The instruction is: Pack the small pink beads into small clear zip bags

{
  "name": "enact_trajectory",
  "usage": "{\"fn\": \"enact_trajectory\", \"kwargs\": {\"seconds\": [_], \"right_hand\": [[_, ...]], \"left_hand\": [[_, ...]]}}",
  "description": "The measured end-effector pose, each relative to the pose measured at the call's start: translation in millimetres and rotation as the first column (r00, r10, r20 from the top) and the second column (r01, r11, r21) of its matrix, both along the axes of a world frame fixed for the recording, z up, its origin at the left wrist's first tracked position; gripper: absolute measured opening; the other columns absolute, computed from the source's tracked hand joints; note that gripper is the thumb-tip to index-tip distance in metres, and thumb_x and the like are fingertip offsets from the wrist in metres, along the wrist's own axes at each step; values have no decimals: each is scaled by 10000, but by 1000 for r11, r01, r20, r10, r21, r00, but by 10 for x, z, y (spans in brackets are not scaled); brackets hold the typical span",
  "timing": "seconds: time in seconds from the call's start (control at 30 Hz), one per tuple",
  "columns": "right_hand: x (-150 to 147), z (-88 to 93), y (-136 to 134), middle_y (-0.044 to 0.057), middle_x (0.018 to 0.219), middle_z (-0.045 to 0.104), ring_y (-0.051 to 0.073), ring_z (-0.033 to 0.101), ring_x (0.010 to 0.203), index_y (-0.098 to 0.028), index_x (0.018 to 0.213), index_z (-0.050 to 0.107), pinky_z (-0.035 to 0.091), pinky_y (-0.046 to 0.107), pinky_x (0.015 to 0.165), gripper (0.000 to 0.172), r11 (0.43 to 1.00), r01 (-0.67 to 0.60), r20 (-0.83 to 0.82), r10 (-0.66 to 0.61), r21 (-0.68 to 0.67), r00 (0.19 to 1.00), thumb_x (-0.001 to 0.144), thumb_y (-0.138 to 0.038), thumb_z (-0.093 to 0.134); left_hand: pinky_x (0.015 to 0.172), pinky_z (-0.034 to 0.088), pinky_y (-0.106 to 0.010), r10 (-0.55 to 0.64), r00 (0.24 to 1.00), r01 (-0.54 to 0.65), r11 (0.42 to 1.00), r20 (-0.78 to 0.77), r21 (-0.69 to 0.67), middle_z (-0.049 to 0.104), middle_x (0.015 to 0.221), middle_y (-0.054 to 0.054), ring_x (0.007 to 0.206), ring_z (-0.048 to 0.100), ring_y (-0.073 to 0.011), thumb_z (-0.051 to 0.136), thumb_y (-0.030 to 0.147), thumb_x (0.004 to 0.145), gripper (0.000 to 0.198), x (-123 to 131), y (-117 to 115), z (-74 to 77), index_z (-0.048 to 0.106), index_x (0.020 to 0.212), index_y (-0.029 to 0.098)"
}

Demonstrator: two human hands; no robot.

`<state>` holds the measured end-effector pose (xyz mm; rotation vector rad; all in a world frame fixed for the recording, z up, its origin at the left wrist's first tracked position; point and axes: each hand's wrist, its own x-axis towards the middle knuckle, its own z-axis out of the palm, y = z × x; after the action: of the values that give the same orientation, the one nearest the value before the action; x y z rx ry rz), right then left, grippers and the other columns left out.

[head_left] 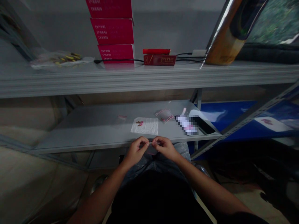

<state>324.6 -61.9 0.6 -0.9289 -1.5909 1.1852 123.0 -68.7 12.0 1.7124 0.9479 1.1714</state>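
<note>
My left hand [137, 151] and my right hand [167, 148] meet just in front of the shelf edge, above my lap. Each is closed in a pinch of thumb and fingertips. A thin, pale strip [150, 142] runs between the two pinches, possibly the edge of a small clear bag; it is too small to tell. Just beyond, a white sheet [149, 126] lies flat on the grey shelf [98, 130], with a few small pink and gold-brown pieces [140, 123] on it. A clear zip bag [165, 115] holding pink pieces lies behind the sheet on the right.
Another small clear bag [121, 118] lies left of the sheet. On the right are a blurred-out item [187, 125] and a dark phone [203, 125]. An upper shelf [140, 79] carries stacked red boxes [113, 31], cables, a bottle [225, 46] and a plastic bag [63, 59].
</note>
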Motion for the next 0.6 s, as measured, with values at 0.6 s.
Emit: {"fn": "enact_trajectory", "kwargs": {"seconds": [0.6], "right_hand": [[51, -58, 109, 12, 771, 616, 139, 525, 665, -184, 821, 663, 449, 252, 587, 287, 995, -26, -99, 17, -96, 995, 849, -457, 747]], "left_hand": [[753, 482, -287, 117, 985, -103, 988, 125, -113, 662, 838, -21, 788, 622, -175, 666, 379, 922, 193, -105, 134, -79, 646, 851, 201]]}}
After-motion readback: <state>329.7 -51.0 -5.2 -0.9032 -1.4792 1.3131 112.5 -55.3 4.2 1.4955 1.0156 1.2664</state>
